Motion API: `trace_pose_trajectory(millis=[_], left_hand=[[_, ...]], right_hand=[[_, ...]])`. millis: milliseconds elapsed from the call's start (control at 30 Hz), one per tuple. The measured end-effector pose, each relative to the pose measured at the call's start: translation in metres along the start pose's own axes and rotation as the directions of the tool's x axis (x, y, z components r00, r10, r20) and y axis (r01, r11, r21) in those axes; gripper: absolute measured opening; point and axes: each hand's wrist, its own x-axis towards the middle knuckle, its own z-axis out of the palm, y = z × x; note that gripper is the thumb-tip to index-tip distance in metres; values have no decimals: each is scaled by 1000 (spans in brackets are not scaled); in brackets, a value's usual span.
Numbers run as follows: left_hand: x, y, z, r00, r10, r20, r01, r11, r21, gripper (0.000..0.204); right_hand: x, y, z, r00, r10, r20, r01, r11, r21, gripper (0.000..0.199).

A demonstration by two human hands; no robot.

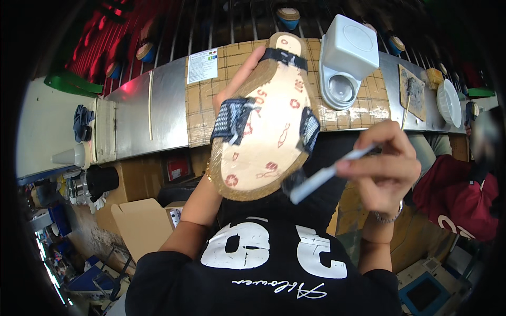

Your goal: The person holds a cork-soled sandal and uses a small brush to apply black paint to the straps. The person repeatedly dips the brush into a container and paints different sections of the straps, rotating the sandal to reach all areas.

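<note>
An unfinished sandal [271,124] is held up with its underside showing: a pale insole board with red printed marks, a brown rim, and dark woven strap ends folded over the edges. Behind it is my left hand [245,76], closed around its left side, with most of the fingers hidden. My right hand [387,171] pinches a white-handled brush [316,183] between thumb and fingers. The brush's dark bristles are blurred and lie beside the lower right edge of the sandal; whether they touch it I cannot tell.
A white dispenser [349,47] with a round metal cup stands on the cardboard-covered bench [203,113]. Further right are a stained board [412,94] with a stick and a white bowl [448,102]. Beyond runs a barred conveyor [232,23] carrying shoes. Another person's maroon garment [453,197] shows at right.
</note>
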Motion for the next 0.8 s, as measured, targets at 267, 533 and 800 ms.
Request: trace_pose_trajectory(millis=[267,533,800], left_hand=[[-6,20,11,994,-66,81,76,989,-126,77],[-10,22,11,998,9,69,-4,998,-66,76],[-1,13,4,906,424,-12,-356,776,521,69]], right_hand=[[1,11,-5,999,26,26,-27,997,75,34],[0,3,-4,998,56,4,-57,996,68,32],[-3,-16,-1,999,-30,27,31,999,-10,33]])
